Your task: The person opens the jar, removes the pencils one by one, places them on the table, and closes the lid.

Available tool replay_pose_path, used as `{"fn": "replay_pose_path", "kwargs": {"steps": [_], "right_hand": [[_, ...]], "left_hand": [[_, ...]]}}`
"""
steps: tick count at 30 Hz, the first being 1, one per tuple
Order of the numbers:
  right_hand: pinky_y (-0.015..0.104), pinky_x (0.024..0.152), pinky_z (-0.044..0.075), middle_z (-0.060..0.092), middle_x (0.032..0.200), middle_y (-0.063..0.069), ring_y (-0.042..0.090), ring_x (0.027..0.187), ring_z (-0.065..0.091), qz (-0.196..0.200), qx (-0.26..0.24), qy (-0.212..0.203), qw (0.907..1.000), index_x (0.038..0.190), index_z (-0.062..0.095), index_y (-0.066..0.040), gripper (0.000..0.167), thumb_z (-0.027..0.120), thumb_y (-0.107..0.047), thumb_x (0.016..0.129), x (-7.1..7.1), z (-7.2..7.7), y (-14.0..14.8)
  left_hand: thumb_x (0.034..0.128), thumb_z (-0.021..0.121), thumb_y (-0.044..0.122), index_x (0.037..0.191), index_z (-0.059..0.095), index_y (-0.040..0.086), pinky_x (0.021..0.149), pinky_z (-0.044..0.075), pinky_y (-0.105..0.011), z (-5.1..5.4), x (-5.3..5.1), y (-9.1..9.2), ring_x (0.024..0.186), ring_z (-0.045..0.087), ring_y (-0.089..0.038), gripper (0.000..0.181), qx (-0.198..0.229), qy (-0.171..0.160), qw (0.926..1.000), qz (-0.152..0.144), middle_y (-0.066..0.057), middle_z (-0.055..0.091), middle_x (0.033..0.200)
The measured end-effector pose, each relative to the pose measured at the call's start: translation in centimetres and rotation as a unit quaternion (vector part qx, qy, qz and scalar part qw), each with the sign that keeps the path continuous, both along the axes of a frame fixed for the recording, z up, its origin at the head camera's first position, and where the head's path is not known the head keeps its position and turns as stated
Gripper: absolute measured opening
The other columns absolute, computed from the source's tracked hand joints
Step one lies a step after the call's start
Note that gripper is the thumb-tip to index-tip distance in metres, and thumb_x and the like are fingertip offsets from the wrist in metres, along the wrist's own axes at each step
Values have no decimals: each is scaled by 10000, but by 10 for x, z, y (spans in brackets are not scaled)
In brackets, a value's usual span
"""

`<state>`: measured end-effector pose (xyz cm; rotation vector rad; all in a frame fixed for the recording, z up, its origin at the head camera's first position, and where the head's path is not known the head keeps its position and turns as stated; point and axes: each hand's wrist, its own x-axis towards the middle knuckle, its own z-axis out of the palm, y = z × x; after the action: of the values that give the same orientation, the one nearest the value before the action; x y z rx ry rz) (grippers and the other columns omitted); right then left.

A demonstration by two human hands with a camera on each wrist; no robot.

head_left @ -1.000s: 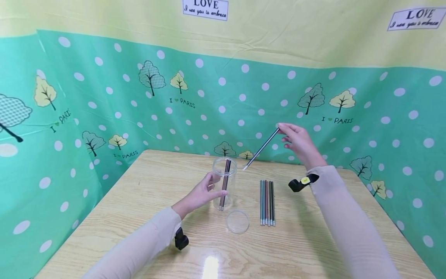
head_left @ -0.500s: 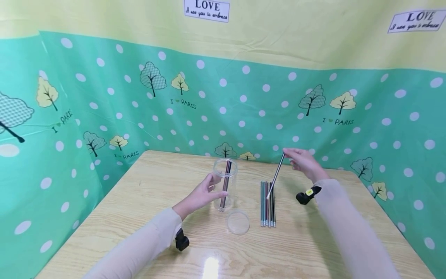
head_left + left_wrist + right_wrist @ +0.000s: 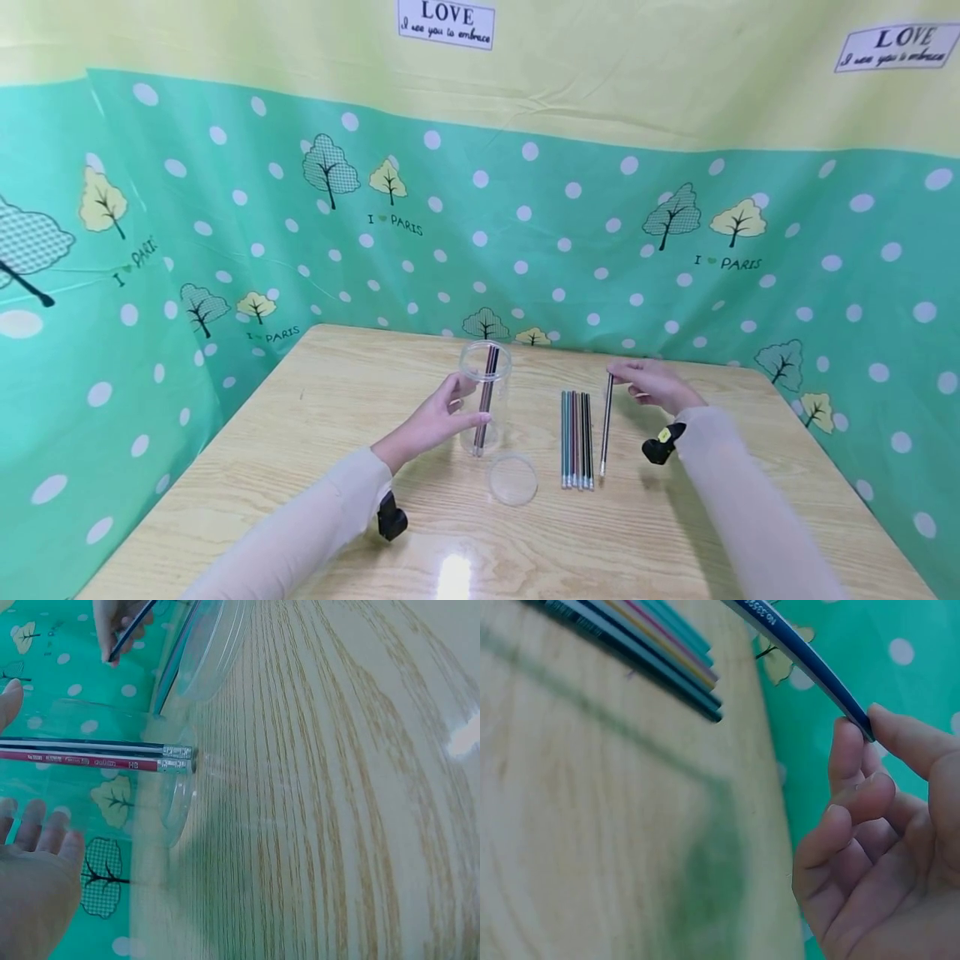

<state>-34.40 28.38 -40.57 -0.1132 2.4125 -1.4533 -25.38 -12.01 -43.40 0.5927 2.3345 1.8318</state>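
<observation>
Just right of the pencil row (image 3: 584, 437), the right hand (image 3: 654, 386) held a dark pencil (image 3: 606, 425) almost parallel, pinching its far end.

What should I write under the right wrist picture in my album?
A right hand pinches a dark pencil; other pencils lie on the table.

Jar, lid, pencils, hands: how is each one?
Jar: upright, lidless
Jar pencils: standing inside
Lid: off, flat on the table
Row pencils: lying side by side
Held pencil: apart from the row
Left hand: holds the jar
Right hand: pinches one pencil's end
</observation>
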Motion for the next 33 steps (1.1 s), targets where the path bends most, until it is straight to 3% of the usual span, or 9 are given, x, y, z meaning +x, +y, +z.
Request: {"fn": "replay_pose_path", "kwargs": {"steps": [6, 19, 26, 33], "right_hand": [[251, 624, 449, 607, 1108, 87, 111, 659, 412, 109, -51, -128, 9998, 1403, 480, 79, 593, 592, -360, 1021, 0, -17, 1], [261, 647, 540, 567, 829, 23, 121, 676, 487, 69, 104, -67, 9999, 1281, 607, 65, 442, 605, -290, 1017, 1, -39, -18], [255, 629, 540, 623, 905, 57, 126, 672, 520, -29, 400, 61, 9992, 1267, 612, 73, 445, 626, -286, 1004, 0, -42, -28], [222, 575, 523, 630, 877, 44, 98, 635, 532, -156, 533, 140, 9984, 1210, 636, 66, 394, 642, -264, 995, -3, -48, -29]], "left_hand": [[903, 774, 268, 1436, 415, 126, 1203, 233, -503, -1, 1, 1, 1436, 324, -367, 658, -23, 17, 10000, 19, -215, 383, 1527], [902, 776, 272, 1448, 407, 137, 1203, 236, -497, 0, 1, 1, 1437, 325, -357, 673, -64, 20, 10000, 37, -227, 375, 1528], [899, 778, 280, 1444, 410, 138, 1204, 232, -496, -1, 0, 0, 1440, 320, -357, 672, -84, 12, 10000, 26, -223, 374, 1529], [903, 775, 274, 1445, 406, 125, 1203, 233, -500, 0, 1, 1, 1437, 319, -367, 673, -64, 33, 10000, 13, -230, 373, 1527]]}}
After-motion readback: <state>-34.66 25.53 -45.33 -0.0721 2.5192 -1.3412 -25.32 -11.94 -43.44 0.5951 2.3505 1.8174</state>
